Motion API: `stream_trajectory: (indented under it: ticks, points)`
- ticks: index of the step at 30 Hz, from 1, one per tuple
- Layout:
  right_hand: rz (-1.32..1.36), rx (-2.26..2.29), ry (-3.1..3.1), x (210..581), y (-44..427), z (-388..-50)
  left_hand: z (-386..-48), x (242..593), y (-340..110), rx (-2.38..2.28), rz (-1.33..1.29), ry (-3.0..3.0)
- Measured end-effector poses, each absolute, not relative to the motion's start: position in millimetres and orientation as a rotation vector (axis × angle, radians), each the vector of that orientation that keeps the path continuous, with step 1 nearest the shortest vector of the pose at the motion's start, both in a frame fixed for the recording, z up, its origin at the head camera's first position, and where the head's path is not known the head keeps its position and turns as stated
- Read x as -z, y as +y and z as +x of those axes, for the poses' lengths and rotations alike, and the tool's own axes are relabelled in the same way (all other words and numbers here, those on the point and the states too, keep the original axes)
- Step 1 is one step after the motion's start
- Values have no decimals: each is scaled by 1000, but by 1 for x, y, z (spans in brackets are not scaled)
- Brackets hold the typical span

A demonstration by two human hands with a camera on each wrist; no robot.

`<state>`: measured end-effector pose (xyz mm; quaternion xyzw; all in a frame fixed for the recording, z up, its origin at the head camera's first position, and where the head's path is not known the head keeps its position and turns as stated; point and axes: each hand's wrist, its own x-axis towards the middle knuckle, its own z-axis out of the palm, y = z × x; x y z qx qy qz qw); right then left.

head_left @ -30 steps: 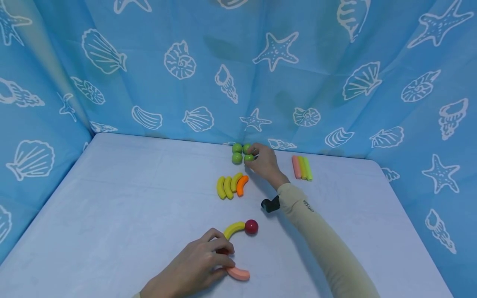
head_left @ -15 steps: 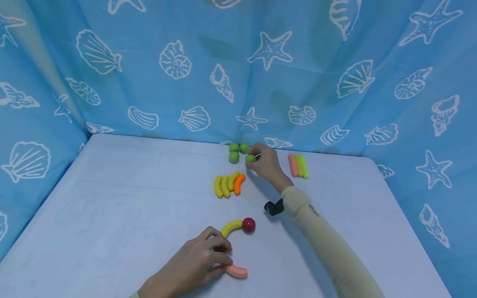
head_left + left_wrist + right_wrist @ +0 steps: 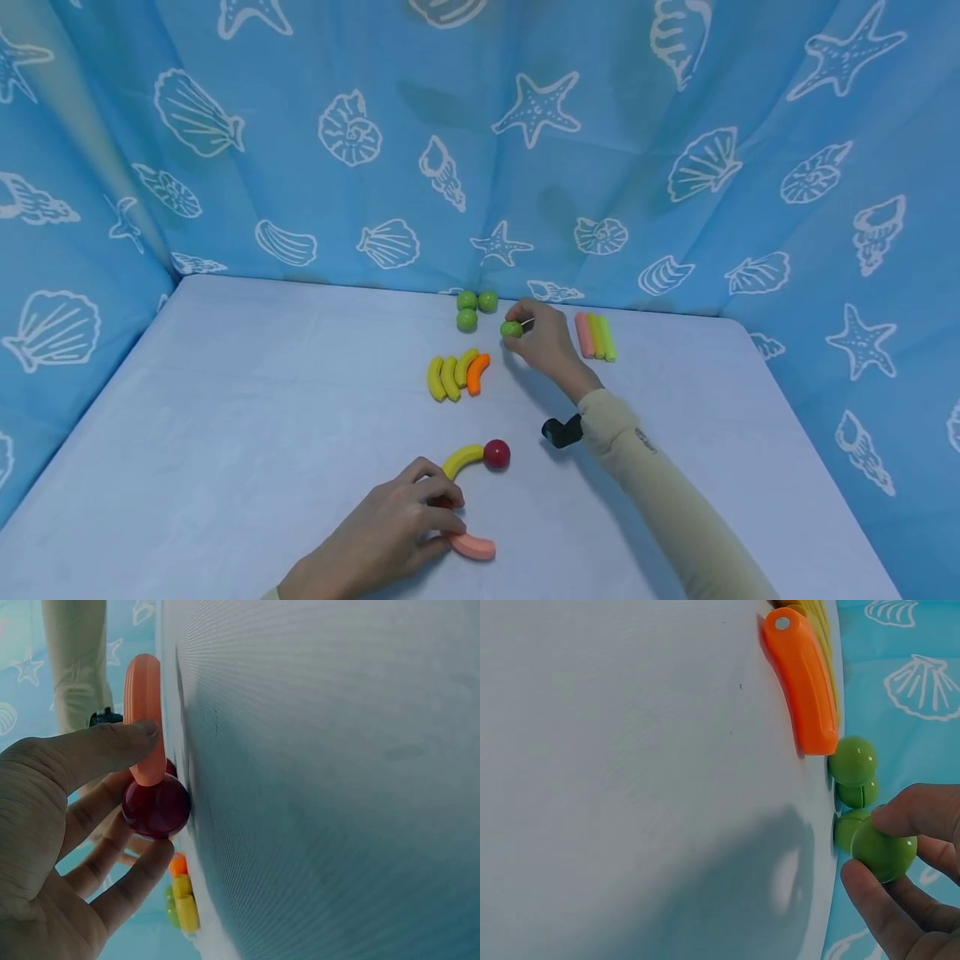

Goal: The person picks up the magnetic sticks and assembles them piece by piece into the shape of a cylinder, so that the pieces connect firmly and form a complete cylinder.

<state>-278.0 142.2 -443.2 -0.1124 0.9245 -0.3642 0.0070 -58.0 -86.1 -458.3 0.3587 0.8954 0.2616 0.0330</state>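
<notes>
Since the earlier frames, one glossy green ball [image 3: 512, 329] has left its corner of a square of four and come a little to the right and nearer the person; the left hand [image 3: 401, 517] has kept its station. Right hand [image 3: 549, 340]: thumb and fingers clamped on that green ball, which is held above the bench [image 3: 300, 467] and apart from the remaining green balls [image 3: 467, 320], three in number, grouped at the far edge.

Left hand: thumb pressed on a salmon-pink, smooth curved piece [image 3: 474, 547], fingers curled and touching a glossy dark red ball [image 3: 156, 807] — the two items gripped together, end against ball. From the head view the left hand hides this ball almost wholly. Beyond it, a bright yellow curved piece [image 3: 463, 457] runs from beside the left hand to a glossy crimson ball [image 3: 497, 454], the two touching.

Further out, between the left hand and the green group, yellow curved pieces [image 3: 449, 377], three in number, lie side by side, with an orange curved piece [image 3: 478, 375] at their right end. Right of the right hand lie three straight sticks — pink [image 3: 584, 335], yellow [image 3: 597, 336] and lime [image 3: 607, 338] — set side by side. A blue curtain [image 3: 285, 167] printed with white shells backs the bench.
</notes>
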Motion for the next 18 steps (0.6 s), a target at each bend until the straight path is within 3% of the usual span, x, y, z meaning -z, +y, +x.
stream_trajectory:
  ticks: [18]
  points:
    - [-378,1180,2907,439,172,-244,-58,458,-85,-798,1100,2759]
